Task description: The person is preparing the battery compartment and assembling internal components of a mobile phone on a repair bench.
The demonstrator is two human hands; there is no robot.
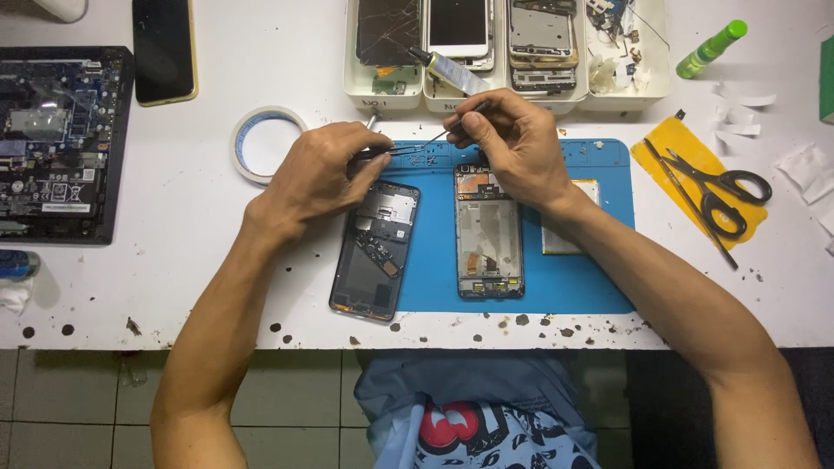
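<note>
While both hands work over the blue rubber repair mat (591, 287), left hand (321, 174) has its fingers (369, 143) closed on thin black metal tweezers (401, 151), tips pointing toward the right hand. Right hand (512, 143) fingers pinch a slim dark metal probe (445, 132), its tip just beside the tweezer tips. Below the left fingers: opened black phone chassis with exposed board (375, 252), half off the mat on the white desk (191, 252). Below the right fingers: second stripped grey phone frame (489, 239). White tape roll (261, 143) lies left of the left fingers; black scissors (725, 195) well right.
</note>
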